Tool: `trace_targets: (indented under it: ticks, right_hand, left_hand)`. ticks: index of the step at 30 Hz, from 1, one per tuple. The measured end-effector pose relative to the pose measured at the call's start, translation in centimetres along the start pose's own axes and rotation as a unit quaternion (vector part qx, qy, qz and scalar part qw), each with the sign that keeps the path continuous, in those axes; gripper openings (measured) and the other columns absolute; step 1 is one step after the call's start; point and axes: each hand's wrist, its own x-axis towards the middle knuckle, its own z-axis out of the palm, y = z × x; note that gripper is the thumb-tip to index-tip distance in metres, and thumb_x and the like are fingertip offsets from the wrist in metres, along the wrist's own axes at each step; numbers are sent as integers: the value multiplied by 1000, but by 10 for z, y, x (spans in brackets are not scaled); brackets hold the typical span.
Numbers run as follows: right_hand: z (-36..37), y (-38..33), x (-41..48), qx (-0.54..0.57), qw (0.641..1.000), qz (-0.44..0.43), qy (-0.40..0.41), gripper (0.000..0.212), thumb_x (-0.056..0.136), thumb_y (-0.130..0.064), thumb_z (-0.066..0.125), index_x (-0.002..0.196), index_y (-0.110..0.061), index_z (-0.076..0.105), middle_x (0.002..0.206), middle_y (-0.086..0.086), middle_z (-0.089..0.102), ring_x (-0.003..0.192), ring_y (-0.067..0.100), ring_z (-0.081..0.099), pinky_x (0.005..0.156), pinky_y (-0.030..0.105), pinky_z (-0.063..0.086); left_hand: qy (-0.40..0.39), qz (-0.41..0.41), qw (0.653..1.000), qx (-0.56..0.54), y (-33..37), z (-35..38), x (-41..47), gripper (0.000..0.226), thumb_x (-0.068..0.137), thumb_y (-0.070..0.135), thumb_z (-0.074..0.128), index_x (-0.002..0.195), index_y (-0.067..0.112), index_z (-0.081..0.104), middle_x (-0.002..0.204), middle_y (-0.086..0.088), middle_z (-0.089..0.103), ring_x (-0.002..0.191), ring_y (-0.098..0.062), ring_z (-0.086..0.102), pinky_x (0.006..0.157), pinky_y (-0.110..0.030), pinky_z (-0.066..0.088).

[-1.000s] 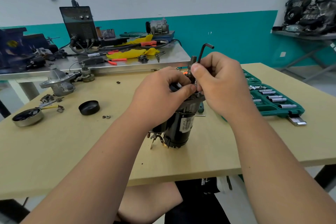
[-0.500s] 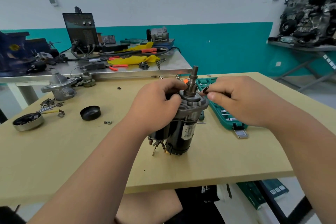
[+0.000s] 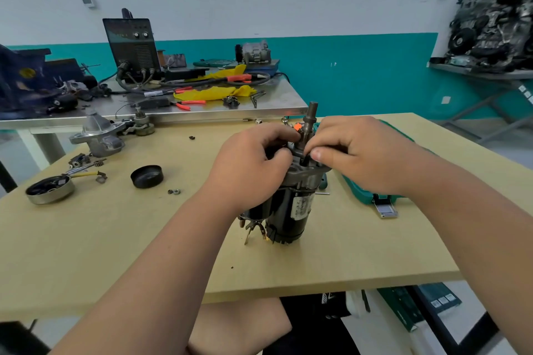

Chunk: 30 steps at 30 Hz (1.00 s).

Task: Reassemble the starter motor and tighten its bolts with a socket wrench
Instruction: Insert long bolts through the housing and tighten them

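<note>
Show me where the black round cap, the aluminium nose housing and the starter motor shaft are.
black round cap [image 3: 147, 176], head view, centre of its top.
aluminium nose housing [image 3: 98, 134], head view, middle of its domed body.
starter motor shaft [image 3: 312, 117], head view, bare upper end above the hands.

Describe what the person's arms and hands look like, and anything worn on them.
Nothing is worn. The left hand and right hand are bare: no gloves, rings or tape show. The left forearm and right forearm are bare too, with no sleeve, watch or wristband in view up to the frame's edge.
</note>
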Motion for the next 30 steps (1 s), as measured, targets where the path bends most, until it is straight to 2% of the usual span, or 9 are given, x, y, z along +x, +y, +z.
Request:
trace_targets:
  ticks: [3, 5, 7, 10, 12, 16, 21, 27, 30]
  right_hand:
    - [-7, -2, 5, -13, 999, -15, -38, 20, 95, -23, 54, 103, -27, 72, 94, -14, 58, 88, 0, 50, 76, 18, 39]
    - [-13, -6, 10, -55, 996, -33, -64, 22, 96, -27, 52, 105, -29, 72, 96, -13, 57, 89, 1, 49, 78, 21, 40]
    - [-18, -13, 15, -122, 986, -53, -97, 26, 97, -31, 47, 110, -30, 70, 100, -10, 57, 93, 8, 51, 82, 31, 43]
    - [-23, -22, 22, -230, 962, -68, -133, 29, 98, -35, 41, 112, -34, 67, 108, -9, 58, 96, 15, 52, 81, 36, 46]
    - [-27, -26, 21, -258, 953, -60, -147, 29, 98, -37, 40, 108, -36, 67, 108, -10, 62, 97, 18, 55, 81, 38, 49]
    - [-28, -30, 19, -272, 949, -48, -151, 28, 98, -36, 40, 105, -36, 66, 106, -5, 65, 96, 22, 58, 80, 42, 52]
    - [-26, -34, 22, -271, 951, -52, -144, 27, 98, -35, 40, 104, -36, 67, 104, -4, 66, 96, 22, 59, 79, 42, 53]
    - [-21, -42, 22, -263, 954, -53, -133, 29, 98, -32, 41, 101, -29, 69, 99, -2, 66, 91, 21, 59, 78, 38, 52]
    - [-17, -46, 24, -230, 967, -7, -112, 23, 95, -28, 47, 88, -27, 70, 86, 1, 67, 74, 18, 57, 64, 28, 45]
  left_hand:
    - [-17, 17, 999, -29, -6, -5, -3, 34, 78, 31, 63, 111, 27, 70, 111, 25, 63, 108, 10, 56, 89, -6, 44]
    - [-51, 14, 998, -24, -9, -10, -5, 55, 68, 48, 69, 117, 23, 68, 118, 21, 60, 111, 10, 54, 92, -6, 43]
    - [-90, 24, 996, 6, -10, -13, -5, 74, 58, 61, 74, 123, 25, 66, 119, 23, 58, 111, 11, 53, 91, -6, 43]
    - [-97, 28, 994, 31, -7, -11, -3, 70, 58, 52, 82, 122, 28, 65, 113, 30, 55, 109, 15, 50, 89, -2, 40]
    - [-90, 23, 995, 38, -5, -8, -3, 69, 58, 48, 82, 123, 28, 65, 114, 28, 57, 105, 13, 53, 90, -3, 40]
    - [-74, 23, 995, 57, -1, -5, -4, 71, 58, 50, 78, 125, 28, 64, 119, 20, 61, 104, 6, 54, 90, -12, 45]
    - [-51, 24, 996, 70, -3, -3, -8, 66, 61, 47, 78, 123, 28, 64, 114, 18, 61, 101, 6, 52, 83, -4, 40]
    - [-47, 12, 998, 49, -8, -9, -11, 59, 62, 42, 81, 117, 29, 63, 109, 21, 59, 95, 5, 54, 80, -4, 43]
    - [-32, 7, 998, 50, -6, -6, -14, 56, 63, 41, 80, 115, 29, 64, 109, 17, 61, 94, 2, 55, 81, -13, 47]
